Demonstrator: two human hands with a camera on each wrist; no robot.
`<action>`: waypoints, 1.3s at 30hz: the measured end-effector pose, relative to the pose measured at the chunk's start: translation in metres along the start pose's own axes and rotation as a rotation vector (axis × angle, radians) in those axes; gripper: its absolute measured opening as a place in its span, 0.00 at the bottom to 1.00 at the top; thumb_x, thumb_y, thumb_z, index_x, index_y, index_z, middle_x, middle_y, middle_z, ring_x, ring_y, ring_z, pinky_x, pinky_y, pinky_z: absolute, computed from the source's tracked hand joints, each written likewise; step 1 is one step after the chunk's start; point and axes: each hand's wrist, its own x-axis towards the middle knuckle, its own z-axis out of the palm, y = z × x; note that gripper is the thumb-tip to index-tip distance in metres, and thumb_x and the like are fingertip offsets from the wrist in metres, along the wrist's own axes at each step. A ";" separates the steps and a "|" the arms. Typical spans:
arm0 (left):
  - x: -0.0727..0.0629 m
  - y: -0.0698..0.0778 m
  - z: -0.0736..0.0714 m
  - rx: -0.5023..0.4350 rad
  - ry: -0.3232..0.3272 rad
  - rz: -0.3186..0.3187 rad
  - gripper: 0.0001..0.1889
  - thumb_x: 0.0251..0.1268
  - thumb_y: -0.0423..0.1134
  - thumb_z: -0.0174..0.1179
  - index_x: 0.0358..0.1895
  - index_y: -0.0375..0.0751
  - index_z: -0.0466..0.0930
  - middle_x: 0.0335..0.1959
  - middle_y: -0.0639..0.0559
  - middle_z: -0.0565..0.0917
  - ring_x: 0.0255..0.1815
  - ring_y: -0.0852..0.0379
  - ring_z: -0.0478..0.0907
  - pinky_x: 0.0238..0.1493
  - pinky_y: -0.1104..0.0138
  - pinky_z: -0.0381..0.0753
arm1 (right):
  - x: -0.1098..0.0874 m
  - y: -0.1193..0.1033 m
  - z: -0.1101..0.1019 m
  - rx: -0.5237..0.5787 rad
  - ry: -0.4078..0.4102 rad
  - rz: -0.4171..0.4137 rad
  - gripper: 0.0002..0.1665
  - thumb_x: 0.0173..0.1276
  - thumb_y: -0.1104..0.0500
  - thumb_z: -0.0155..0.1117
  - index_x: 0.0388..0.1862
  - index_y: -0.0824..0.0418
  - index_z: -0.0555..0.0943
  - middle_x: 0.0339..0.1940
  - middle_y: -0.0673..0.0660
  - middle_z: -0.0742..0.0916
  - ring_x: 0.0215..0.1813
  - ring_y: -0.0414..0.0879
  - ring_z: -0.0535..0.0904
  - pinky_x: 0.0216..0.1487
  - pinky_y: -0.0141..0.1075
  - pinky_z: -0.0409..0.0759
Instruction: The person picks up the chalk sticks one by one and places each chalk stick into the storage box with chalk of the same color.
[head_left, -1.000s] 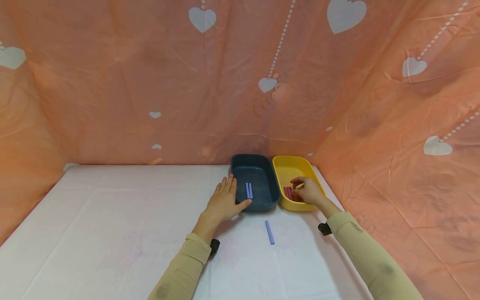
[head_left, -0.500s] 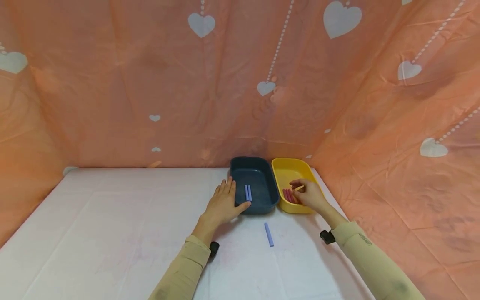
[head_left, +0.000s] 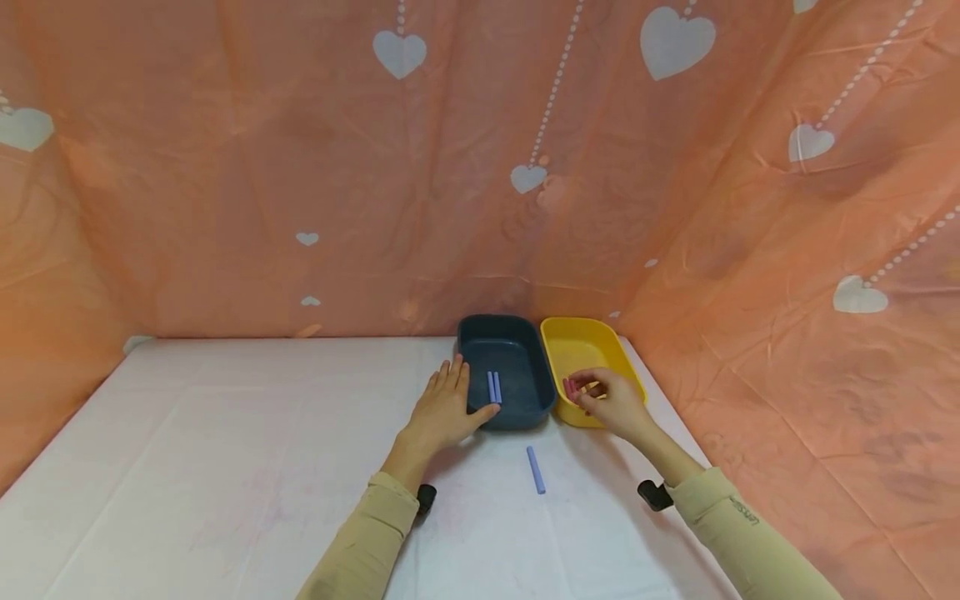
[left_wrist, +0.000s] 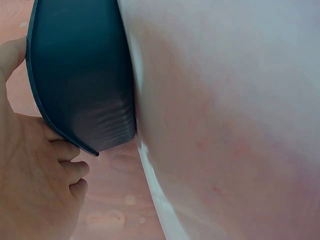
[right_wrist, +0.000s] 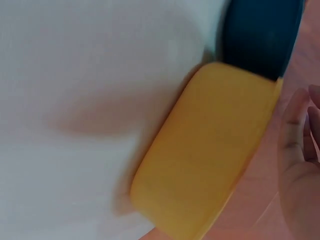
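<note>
My left hand [head_left: 442, 412] rests against the left side of a dark blue bin [head_left: 542, 367], fingers extended along its edge and thumb at the near rim. Two blue chalk sticks [head_left: 493, 387] lie side by side in that bin. Over the near part of a yellow bin [head_left: 592, 327], my right hand [head_left: 618, 404] has bent fingers at pink chalk sticks [head_left: 570, 388]. Its fingers partly cover the sticks; whether it pinches one is unclear. In the right wrist view the yellow bin's wall hides the chalk. One blue chalk stick [head_left: 536, 470] lies on the table before the bins.
The bins stand side by side at the back right of a white-covered table [head_left: 225, 467]. An orange curtain with white hearts [head_left: 400, 54] rises behind and along the right side. Faint pinkish smudges mark the cloth.
My right hand has shifted slightly left and nearer, and its fingers now cover more of the pink chalk sticks. The left hand keeps its place at the blue bin. The head view tilted slightly.
</note>
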 end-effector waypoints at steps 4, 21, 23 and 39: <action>0.000 -0.001 0.000 -0.001 0.004 0.002 0.53 0.73 0.68 0.53 0.82 0.27 0.48 0.86 0.36 0.45 0.86 0.37 0.43 0.83 0.48 0.46 | -0.007 -0.006 0.007 0.009 0.006 -0.056 0.17 0.69 0.68 0.70 0.56 0.70 0.84 0.48 0.64 0.87 0.40 0.51 0.83 0.34 0.29 0.85; 0.000 0.000 0.000 0.008 -0.006 -0.005 0.54 0.73 0.70 0.53 0.82 0.28 0.48 0.86 0.36 0.45 0.86 0.37 0.42 0.83 0.48 0.45 | -0.032 -0.012 0.032 0.027 -0.121 -0.039 0.14 0.69 0.66 0.71 0.52 0.69 0.85 0.40 0.56 0.87 0.36 0.46 0.81 0.33 0.29 0.84; 0.001 0.000 0.000 0.009 -0.004 -0.004 0.54 0.73 0.70 0.53 0.82 0.28 0.48 0.86 0.36 0.45 0.86 0.37 0.42 0.83 0.48 0.46 | -0.033 -0.012 0.035 0.016 -0.148 -0.027 0.15 0.69 0.65 0.71 0.53 0.69 0.85 0.40 0.55 0.87 0.35 0.44 0.80 0.33 0.29 0.84; -0.001 0.000 0.000 0.015 0.006 -0.007 0.54 0.73 0.70 0.53 0.82 0.28 0.49 0.85 0.36 0.46 0.86 0.37 0.43 0.83 0.48 0.46 | -0.038 -0.013 0.059 -0.065 -0.292 -0.040 0.12 0.67 0.64 0.71 0.49 0.65 0.87 0.39 0.53 0.84 0.31 0.42 0.78 0.31 0.29 0.80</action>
